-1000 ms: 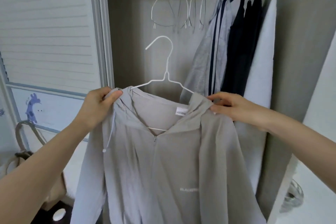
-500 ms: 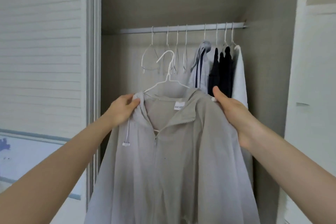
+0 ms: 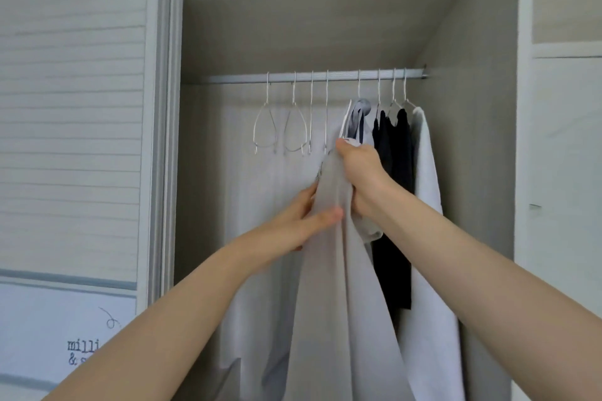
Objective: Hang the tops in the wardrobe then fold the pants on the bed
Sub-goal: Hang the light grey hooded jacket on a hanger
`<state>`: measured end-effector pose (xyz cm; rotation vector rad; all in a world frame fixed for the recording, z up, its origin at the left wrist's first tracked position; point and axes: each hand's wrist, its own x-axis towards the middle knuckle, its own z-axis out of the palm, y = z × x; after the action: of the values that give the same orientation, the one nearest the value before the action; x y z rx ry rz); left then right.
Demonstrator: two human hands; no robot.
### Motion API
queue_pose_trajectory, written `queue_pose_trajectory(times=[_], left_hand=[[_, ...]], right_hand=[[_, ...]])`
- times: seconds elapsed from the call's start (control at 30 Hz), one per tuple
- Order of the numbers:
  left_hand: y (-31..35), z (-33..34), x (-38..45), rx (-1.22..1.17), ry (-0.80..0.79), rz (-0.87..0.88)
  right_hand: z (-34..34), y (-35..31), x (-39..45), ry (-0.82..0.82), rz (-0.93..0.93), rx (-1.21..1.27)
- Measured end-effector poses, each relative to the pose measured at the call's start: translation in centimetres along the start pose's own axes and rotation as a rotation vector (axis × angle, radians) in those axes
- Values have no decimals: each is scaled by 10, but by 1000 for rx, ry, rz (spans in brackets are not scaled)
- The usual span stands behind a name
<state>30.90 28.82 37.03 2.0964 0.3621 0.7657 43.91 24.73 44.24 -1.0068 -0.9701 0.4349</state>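
On the left of the wardrobe rail (image 3: pixel 312 76), four bare wire hangers (image 3: pixel 294 120) are hanging, leaving a gap before the clothes already hung (image 3: pixel 395 153) at the right. The left hand (image 3: pixel 306 221) is pinching the grey hooded top (image 3: pixel 335 270) with thumb over the fabric, probably steadying it. The right hand (image 3: pixel 360 172) is gripping its bunched upper part, raised below the rail, seemingly to hook it there; its hanger is mostly hidden.

grey hoodie (image 3: pixel 335 270) turned edge-on | hands closed together | raised nearer rail (image 3: pixel 312 77)
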Motion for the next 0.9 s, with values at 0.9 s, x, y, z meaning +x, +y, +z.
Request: queue_pose_trajectory(times=[0.9], left_hand=[[-108,-32,185,515,575,146]], right_hand=[[18,-19,235,207,-417,-488]])
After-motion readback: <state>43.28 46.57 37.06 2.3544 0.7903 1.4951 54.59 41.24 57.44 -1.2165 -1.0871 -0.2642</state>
